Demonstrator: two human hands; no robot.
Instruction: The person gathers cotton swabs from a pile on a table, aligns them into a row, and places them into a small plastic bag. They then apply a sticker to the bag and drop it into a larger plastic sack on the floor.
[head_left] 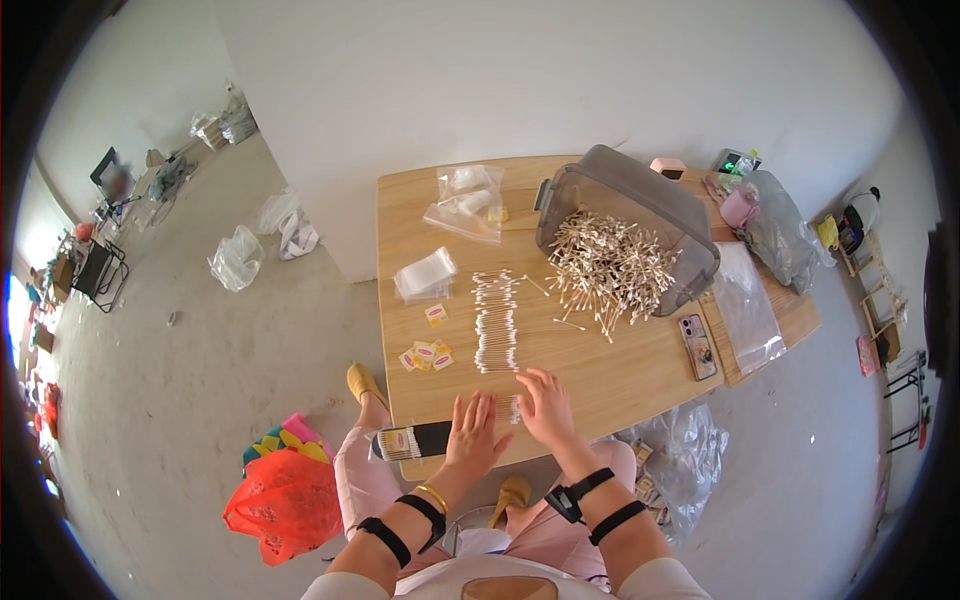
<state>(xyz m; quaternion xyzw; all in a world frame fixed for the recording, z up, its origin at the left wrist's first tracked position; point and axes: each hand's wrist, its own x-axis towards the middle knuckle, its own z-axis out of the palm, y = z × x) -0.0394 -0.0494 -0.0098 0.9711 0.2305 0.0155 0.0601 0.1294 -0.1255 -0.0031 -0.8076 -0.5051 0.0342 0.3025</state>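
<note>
My left hand (475, 436) lies flat with its fingers stretched out, over the end of a black strip (432, 438) at the table's near edge. A small pack of cotton swabs (398, 444) with a yellow-and-white card rests on that strip's left end. Between my hands a short row of cotton swabs (508, 408) lies side by side, partly covered by the fingers. My right hand (547, 408) is at its right side, fingers apart and slightly bent. Beyond them runs a longer column of lined-up cotton swabs (495, 322). Neither hand visibly grips anything.
A grey plastic bin (640, 180) lies tipped toward me, a heap of cotton swabs (612, 265) spilling out. Small cards (426, 356), clear bags (427, 275) and a bigger bag (468, 205) sit left; a phone (697, 347) lies right. A red bag (283, 505) stands on the floor.
</note>
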